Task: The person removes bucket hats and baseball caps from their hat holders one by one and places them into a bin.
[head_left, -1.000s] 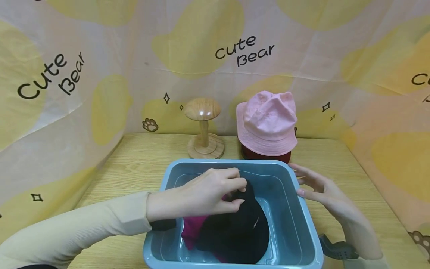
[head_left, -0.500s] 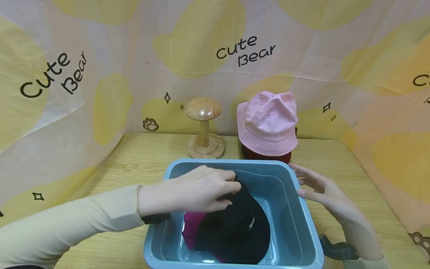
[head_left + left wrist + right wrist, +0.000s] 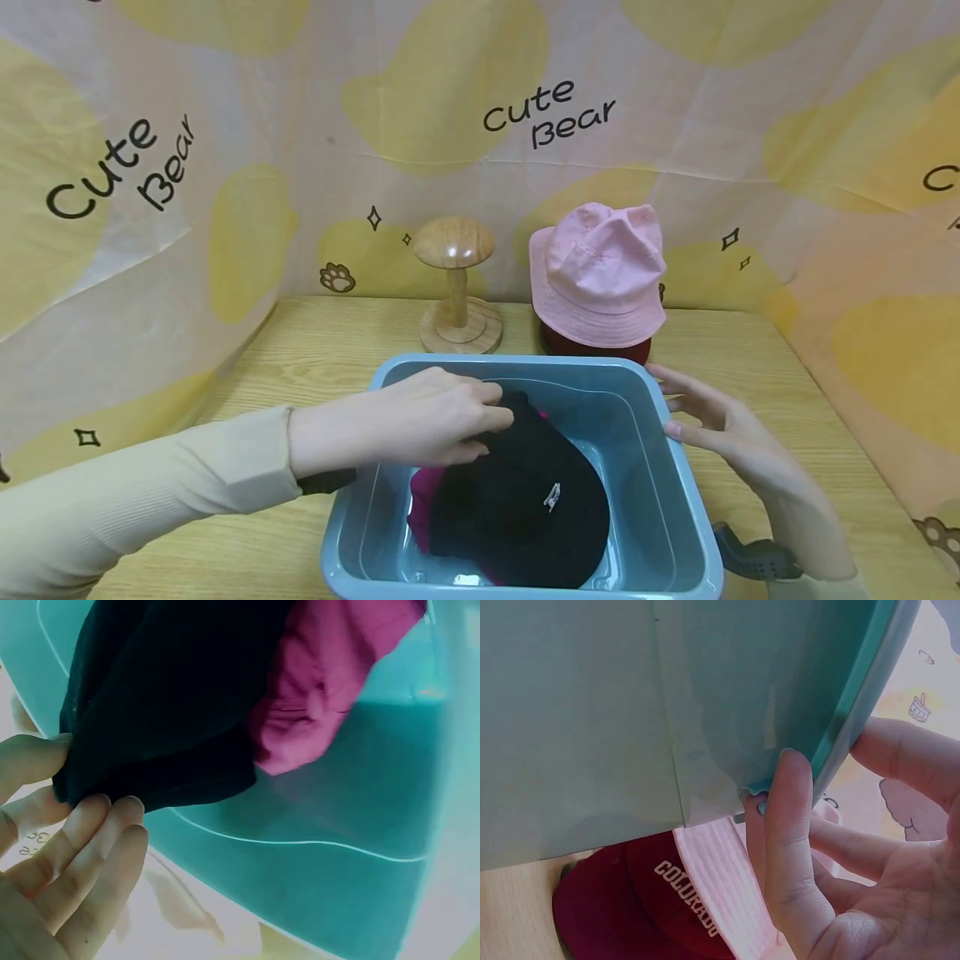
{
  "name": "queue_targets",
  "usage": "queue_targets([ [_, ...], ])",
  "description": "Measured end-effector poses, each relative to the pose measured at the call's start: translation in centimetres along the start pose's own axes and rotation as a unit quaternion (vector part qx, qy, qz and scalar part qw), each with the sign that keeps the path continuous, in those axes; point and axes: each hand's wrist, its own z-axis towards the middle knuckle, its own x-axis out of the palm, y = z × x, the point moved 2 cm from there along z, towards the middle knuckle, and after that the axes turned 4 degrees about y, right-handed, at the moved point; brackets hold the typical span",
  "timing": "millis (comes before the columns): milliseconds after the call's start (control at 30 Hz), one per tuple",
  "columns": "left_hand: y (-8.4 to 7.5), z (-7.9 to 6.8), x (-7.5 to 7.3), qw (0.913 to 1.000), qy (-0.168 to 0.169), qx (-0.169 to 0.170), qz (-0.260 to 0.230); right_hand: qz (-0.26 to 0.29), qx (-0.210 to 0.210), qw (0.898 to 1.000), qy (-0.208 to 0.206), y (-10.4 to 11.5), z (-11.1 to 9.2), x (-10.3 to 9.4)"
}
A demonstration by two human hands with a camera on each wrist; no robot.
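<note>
Inside the light blue plastic basin [image 3: 645,475] lies a black hat [image 3: 525,508] with a small white mark, on top of a magenta fabric hat [image 3: 424,508]. My left hand [image 3: 427,417] reaches over the basin's left side. Its thumb and fingers pinch the black hat's edge, plainly seen in the left wrist view, where the black hat [image 3: 180,690] hangs beside the magenta hat [image 3: 315,690]. At the basin's right far corner, my right hand [image 3: 720,425] holds the rim between thumb and fingers. The right wrist view shows this grip below the rim [image 3: 855,682].
Behind the basin stands a mushroom-shaped wooden hat stand [image 3: 453,283]. Right of it, a pink bucket hat [image 3: 600,271] sits over a dark red cap [image 3: 592,346], lettered COLORADO in the right wrist view. A patterned cloth [image 3: 420,100] encloses the wooden table [image 3: 315,333].
My left hand has shifted left, still pinching the black hat's edge. The hat has spread and turned slightly, uncovering more of its surface. My right hand stays on the rim.
</note>
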Motion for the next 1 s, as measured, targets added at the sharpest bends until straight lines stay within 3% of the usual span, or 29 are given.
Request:
queue_targets([
  [433,1.1,-0.8,1.7,0.9990,0.016,-0.015,-0.040,-0.001,-0.007,1.000,0.002,-0.4,0.2,-0.2],
  [1000,1.9,-1.8,4.2,0.9976,0.030,-0.026,-0.056,-0.003,-0.007,1.000,0.004,-0.5,0.2,-0.2],
])
